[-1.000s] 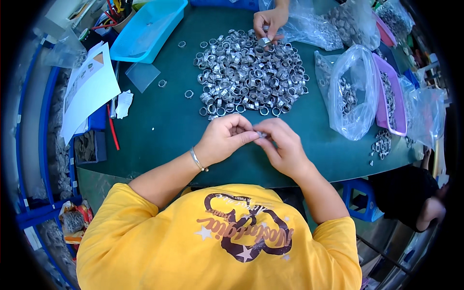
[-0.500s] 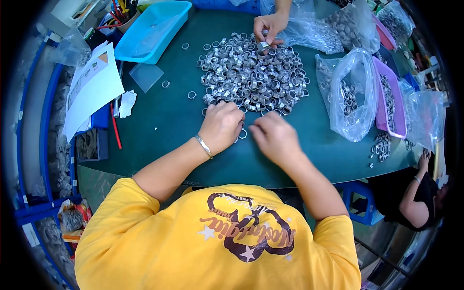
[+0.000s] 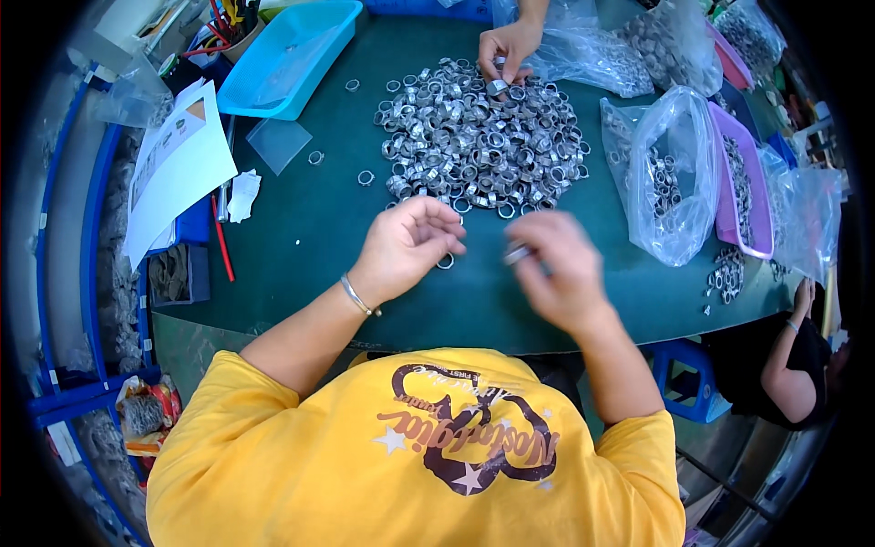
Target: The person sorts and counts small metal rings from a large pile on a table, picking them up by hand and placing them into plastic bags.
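Observation:
A large heap of silver metal rings (image 3: 483,146) covers the middle of the green table. My left hand (image 3: 401,244), with a bangle at the wrist, is just in front of the heap's near edge. Its fingers are curled but apart, and nothing shows between them. Beside its thumb, a loose ring (image 3: 446,262) lies on the table. To the right, my right hand (image 3: 561,269) is smeared by motion; a metal ring (image 3: 516,252) is pinched at its fingertips. Another person's hand (image 3: 509,50) holds a ring over the far side of the heap.
A turquoise tray (image 3: 290,68) stands back left, near papers (image 3: 178,173) and a red stick (image 3: 222,242). At the right are an open plastic bag (image 3: 674,182) with rings and a purple basket (image 3: 756,219). A few loose rings (image 3: 365,178) lie left of the heap.
My right hand has moved to the right and slightly down, away from the heap, with a ring now visible in its fingers. My left hand has shifted left and its fingers have spread.

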Motion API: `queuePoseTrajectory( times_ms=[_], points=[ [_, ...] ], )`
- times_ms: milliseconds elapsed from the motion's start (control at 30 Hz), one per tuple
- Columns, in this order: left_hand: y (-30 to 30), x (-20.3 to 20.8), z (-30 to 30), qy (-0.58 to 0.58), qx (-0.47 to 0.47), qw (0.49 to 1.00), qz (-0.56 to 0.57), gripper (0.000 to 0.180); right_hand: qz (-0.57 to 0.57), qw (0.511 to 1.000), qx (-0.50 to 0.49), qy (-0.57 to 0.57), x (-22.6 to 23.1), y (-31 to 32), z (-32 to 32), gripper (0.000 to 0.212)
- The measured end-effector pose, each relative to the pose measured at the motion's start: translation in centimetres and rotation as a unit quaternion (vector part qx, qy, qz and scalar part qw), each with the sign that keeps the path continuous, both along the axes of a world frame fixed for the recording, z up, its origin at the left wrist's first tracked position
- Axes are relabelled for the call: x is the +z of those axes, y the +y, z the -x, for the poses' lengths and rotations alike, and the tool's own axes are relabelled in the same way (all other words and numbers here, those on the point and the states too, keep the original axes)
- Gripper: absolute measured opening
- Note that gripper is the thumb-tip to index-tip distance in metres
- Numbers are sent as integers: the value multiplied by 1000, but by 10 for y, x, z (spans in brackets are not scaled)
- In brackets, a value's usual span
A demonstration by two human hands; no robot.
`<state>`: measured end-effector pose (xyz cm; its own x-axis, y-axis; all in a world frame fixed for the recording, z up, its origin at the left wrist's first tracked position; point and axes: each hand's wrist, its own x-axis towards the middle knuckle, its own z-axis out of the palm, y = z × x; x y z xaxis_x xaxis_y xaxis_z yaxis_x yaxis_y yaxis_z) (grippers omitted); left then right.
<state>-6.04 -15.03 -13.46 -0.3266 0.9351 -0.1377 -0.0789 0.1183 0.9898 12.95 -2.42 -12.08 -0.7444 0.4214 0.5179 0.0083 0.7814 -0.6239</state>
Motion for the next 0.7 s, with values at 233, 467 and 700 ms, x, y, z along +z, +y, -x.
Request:
queuePoseTrajectory(
  times_ms=[233,467,700],
  points=[
    [-1,-9,19,458,-17,888,-34,27,-235,899,-361,-81,12,84,-53,39],
    [0,-21,16,535,-23,843,-44,23,-55,992,-18,-111,-39,-5,45,17],
    [-17,-16,17,305,28,948,-89,16,74,983,35,-165,-40,-6,45,14]
  ],
)
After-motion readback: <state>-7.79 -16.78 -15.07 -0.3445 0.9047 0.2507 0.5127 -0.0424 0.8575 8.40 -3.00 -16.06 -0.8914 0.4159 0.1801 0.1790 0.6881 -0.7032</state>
